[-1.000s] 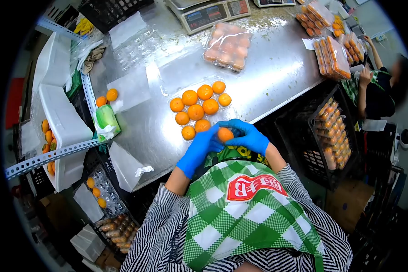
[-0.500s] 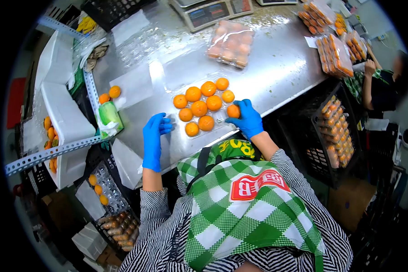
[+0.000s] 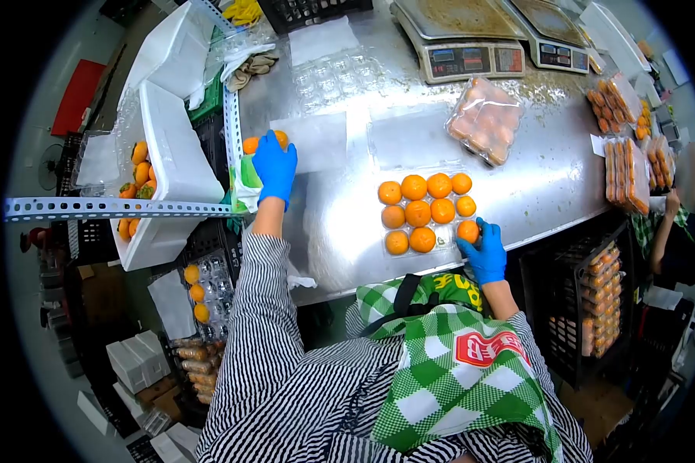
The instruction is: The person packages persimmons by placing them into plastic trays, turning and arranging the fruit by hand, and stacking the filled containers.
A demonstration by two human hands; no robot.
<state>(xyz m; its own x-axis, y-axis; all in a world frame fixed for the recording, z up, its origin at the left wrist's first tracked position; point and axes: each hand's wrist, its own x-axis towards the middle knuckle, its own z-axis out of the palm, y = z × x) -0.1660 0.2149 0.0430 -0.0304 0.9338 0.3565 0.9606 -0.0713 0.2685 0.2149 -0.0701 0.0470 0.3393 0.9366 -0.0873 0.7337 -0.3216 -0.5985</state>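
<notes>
Both my hands wear blue gloves. My left hand (image 3: 276,167) is stretched out to the table's left side, its fingers curled down over a round orange fruit (image 3: 281,139). Another orange fruit (image 3: 251,145) shows at its left, and the hand partly hides both. A clear plastic tray (image 3: 443,245) lies before me, with orange fruits in rows in its cups. My right hand (image 3: 486,253) is at the tray's near right corner, thumb and fingers closed around the orange fruit (image 3: 468,230) there. Beside my left wrist sits a green and white packet (image 3: 245,184).
A closed fruit pack (image 3: 486,119) lies beyond the tray, near two scales (image 3: 471,62). Stacked packs (image 3: 627,174) stand at the right. A perforated metal rail (image 3: 123,207) and white foam boxes (image 3: 179,147) border the left side. A black crate (image 3: 567,309) and another person are at right.
My left hand has moved away from beside the tray, left and forward to the two loose fruits. My right hand stays on the corner fruit. The view has shifted left.
</notes>
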